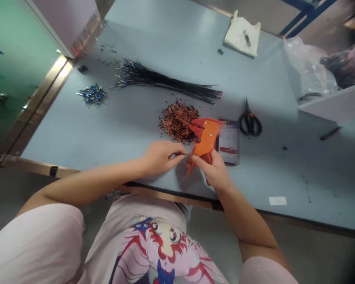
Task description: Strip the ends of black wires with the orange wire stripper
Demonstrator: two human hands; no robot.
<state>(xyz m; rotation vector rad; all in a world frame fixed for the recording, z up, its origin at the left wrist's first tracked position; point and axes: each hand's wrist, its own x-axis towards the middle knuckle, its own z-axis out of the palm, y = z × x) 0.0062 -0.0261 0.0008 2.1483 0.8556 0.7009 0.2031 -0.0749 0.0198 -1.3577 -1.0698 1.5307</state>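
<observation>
We see the orange stripping tool [205,140] near the front edge of the blue surface [121,118], its handles gripped in the closed right hand [214,169]. The left hand [161,157], fingers curled shut, pinches a thin wire [184,155] just left of the tool. Just right of the tool lies a flat card [229,142] (its print blurred, unreadable). A copper scrap pile [177,120] sits just beyond, with scissors [250,121] further right.
</observation>
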